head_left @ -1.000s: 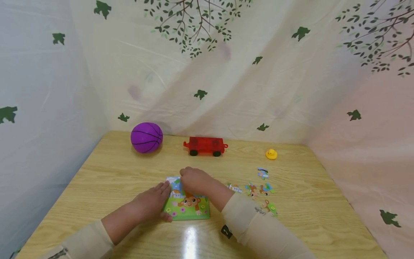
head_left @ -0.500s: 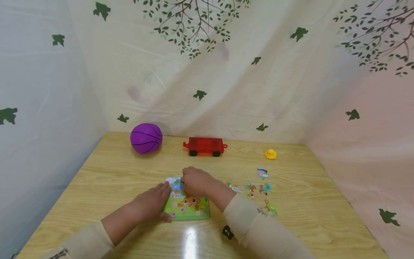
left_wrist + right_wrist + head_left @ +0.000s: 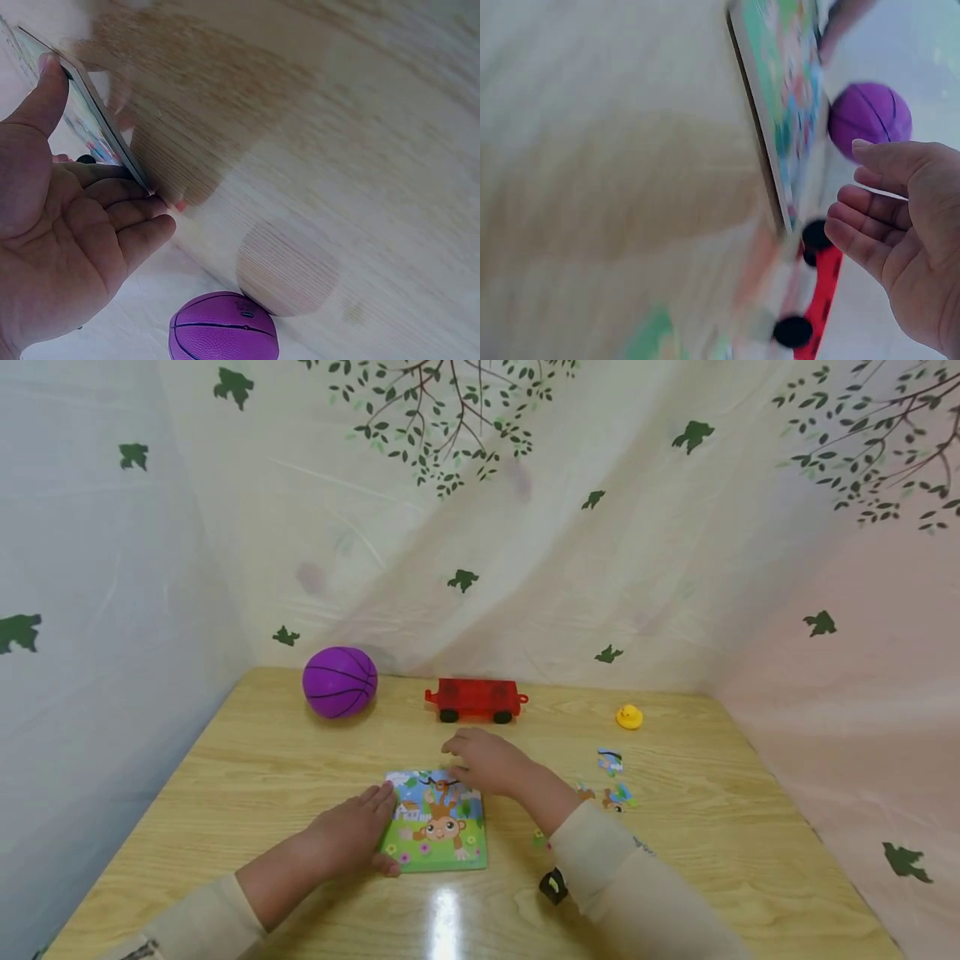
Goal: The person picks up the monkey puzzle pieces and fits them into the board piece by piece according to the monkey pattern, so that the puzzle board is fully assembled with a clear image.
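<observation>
A square picture puzzle [image 3: 433,843] in a thin board lies flat on the table, showing a monkey on grass with a smaller figure on a branch above. Along its left side rests my left hand [image 3: 348,833], with straight fingers at the edge and the thumb by the near left corner. The left wrist view shows that thumb against the board [image 3: 112,127]. Just over the puzzle's far right corner is my right hand [image 3: 491,764], its fingers loosely bent. Nothing is between those fingers in the right wrist view. Loose puzzle pieces [image 3: 610,762] lie to the right, some hidden by my sleeve.
A purple ball [image 3: 340,682] sits at the back left of the wooden table [image 3: 247,752]. Behind the puzzle stands a red toy wagon [image 3: 477,696]. A yellow rubber duck [image 3: 629,717] is at the back right. Patterned cloth [image 3: 480,527] hangs around the table.
My right hand has lifted off the puzzle and moved back and to the right, its fingers loosening. The puzzle's upper part is now uncovered. My left hand has stayed put.
</observation>
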Motion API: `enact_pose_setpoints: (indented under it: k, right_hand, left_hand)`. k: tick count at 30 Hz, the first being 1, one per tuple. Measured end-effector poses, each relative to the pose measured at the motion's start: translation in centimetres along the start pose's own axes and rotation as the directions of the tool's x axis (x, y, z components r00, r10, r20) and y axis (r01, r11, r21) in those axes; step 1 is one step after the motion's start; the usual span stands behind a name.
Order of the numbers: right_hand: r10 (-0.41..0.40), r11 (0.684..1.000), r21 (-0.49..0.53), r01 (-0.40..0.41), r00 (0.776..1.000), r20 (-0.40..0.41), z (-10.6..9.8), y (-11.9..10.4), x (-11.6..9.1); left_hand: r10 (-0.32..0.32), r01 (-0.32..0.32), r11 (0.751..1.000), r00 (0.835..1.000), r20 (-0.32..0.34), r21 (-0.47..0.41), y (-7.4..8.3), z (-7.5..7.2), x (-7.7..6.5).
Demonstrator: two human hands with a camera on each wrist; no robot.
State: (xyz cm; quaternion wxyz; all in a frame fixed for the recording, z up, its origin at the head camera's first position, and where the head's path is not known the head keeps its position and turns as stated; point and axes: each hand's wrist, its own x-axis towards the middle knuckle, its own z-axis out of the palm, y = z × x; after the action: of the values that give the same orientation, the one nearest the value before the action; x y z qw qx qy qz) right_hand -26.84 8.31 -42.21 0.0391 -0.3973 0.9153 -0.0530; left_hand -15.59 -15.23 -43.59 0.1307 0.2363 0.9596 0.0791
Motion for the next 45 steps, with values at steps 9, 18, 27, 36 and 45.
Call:
enact_pose_setpoints:
  k: [9, 18, 27, 36, 45]
  right_hand:
    - [0.140, 0.990, 0.015, -0.140, 0.989, -0.053, -2.3, 6.3, -3.8]
    - [0.278, 0.961, 0.010, -0.278, 0.960, -0.031, -3.9, 12.6, -9.0]
    - [0.347, 0.937, 0.028, -0.350, 0.935, 0.071, -2.8, 16.5, -12.7]
    - [0.367, 0.925, 0.055, -0.376, 0.922, 0.127, -1.4, 17.4, -13.5]
    - [0.366, 0.929, 0.015, -0.370, 0.923, 0.115, -0.9, 17.0, -13.5]
  left_hand:
    - [0.001, -0.001, 1.000, 1.000, -0.003, -0.014, 0.1, -0.2, -0.2]
    - [0.012, -0.013, 1.000, 1.000, -0.012, -0.015, 0.3, -0.6, -0.3]
    - [-0.002, 0.002, 1.000, 1.000, -0.009, -0.021, 0.3, -0.7, -0.4]
    - [0.004, -0.005, 1.000, 1.000, -0.006, -0.022, 0.4, -0.6, -0.3]
    - [-0.005, 0.004, 0.999, 1.000, -0.006, -0.034, 0.3, -0.4, -0.3]
